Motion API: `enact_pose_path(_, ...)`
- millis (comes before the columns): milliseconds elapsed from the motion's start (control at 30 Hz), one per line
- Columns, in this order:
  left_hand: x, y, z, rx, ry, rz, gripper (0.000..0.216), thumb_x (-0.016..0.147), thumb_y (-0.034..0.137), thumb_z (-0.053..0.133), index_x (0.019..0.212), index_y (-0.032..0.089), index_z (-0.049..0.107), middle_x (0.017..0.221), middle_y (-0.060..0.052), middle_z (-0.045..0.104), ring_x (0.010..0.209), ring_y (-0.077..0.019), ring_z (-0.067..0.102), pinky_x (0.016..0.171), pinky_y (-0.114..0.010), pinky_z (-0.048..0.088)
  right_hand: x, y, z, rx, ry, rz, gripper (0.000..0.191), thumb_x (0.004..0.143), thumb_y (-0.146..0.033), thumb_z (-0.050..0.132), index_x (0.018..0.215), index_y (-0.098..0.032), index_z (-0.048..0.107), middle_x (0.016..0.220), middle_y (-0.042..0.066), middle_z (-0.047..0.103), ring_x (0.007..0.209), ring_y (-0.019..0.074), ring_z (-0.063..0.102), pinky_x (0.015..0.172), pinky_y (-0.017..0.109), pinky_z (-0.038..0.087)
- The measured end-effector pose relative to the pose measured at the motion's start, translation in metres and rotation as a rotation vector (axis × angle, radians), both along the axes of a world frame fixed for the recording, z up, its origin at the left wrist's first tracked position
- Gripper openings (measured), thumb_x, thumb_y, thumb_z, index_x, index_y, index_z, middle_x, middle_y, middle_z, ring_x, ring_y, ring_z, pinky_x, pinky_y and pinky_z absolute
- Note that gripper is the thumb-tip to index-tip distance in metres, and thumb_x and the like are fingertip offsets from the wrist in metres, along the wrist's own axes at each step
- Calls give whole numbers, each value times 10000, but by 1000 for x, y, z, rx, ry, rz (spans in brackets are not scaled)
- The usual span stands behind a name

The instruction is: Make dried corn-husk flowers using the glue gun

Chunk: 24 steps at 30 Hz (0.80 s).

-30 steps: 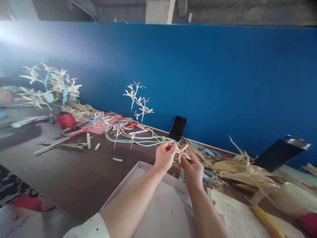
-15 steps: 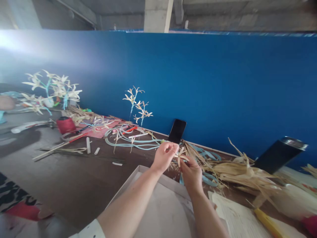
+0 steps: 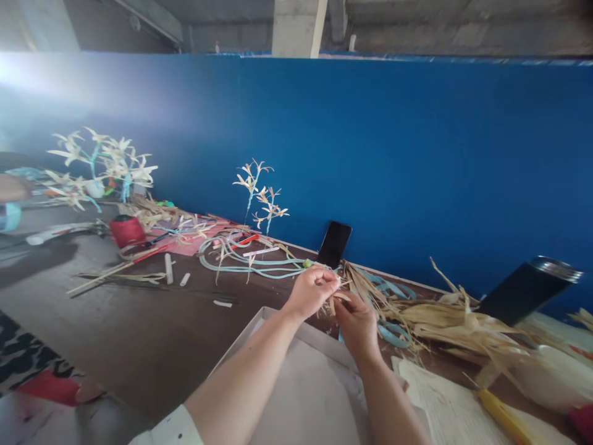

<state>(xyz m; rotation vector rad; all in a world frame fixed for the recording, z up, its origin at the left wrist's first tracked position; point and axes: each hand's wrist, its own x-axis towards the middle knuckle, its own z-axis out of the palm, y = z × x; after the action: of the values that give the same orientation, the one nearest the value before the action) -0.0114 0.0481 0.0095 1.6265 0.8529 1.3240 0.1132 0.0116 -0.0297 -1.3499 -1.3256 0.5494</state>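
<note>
My left hand [image 3: 311,290] is closed in a pinch, fingertips at the upper side of a small pale husk flower [image 3: 341,297]. From below and to the right, my right hand [image 3: 356,322] grips the same flower with thumb and fingers. Much of the flower is hidden by the fingers. Both hands are above the far rim of a shallow pale box [image 3: 259,316]. Just behind them a black phone [image 3: 334,244] leans against the blue wall. Dried husks [image 3: 445,321] and light-blue strips [image 3: 393,337] lie to the right of my right hand.
Two husk flower stems [image 3: 250,179] stand by the wall. Pale-blue tubing [image 3: 217,267] and a red thread spool [image 3: 126,232] lie left. A dark flask [image 3: 523,293] leans right, behind a yellow-handled tool [image 3: 504,415] on papers [image 3: 440,395]. Another person's hand [image 3: 12,188] is far left.
My left fingertips have shifted slightly right over the flower, covering more of it. My right hand stays nearly in place. The whole view has shifted a little.
</note>
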Motion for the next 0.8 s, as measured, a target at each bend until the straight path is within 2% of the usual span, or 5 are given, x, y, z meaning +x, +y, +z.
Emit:
enact_pose_path(100,-2,0,2,61,29,10,81,740,225,611,707,156,636,942,-49,636,915,-151,581,796,-259,438,0,0,-1,7,-5,16,225,720,-322,581,855,-172,680,546,-26,560,491,119,469,488,225,370)
enact_pose_path(300,-2,0,4,155,96,36,99,757,237,604,711,159,643,912,-49,643,889,-149,593,817,-270,446,1,1,-2,-9,-12,-2,236,717,-318,584,873,-175,688,572,-11,591,500,132,498,494,233,393)
enact_pose_path(433,-3,-2,6,244,148,93,133,783,270,585,751,172,668,911,-48,656,900,-156,592,860,-284,434,2,5,-5,6,93,19,234,718,-332,596,861,-171,686,672,17,632,526,129,500,503,235,408)
enact_pose_path(633,-8,0,5,219,122,151,216,839,311,518,954,203,665,1018,-54,644,974,-159,574,846,-266,440,3,9,-11,8,174,16,238,702,-370,621,800,-161,680,702,26,629,563,132,506,515,237,426)
enact_pose_path(800,-7,4,3,243,123,206,228,830,364,529,884,195,670,958,-53,660,948,-172,582,844,-282,433,3,9,-11,-7,104,18,254,706,-374,612,831,-163,679,719,32,648,570,142,526,516,241,418)
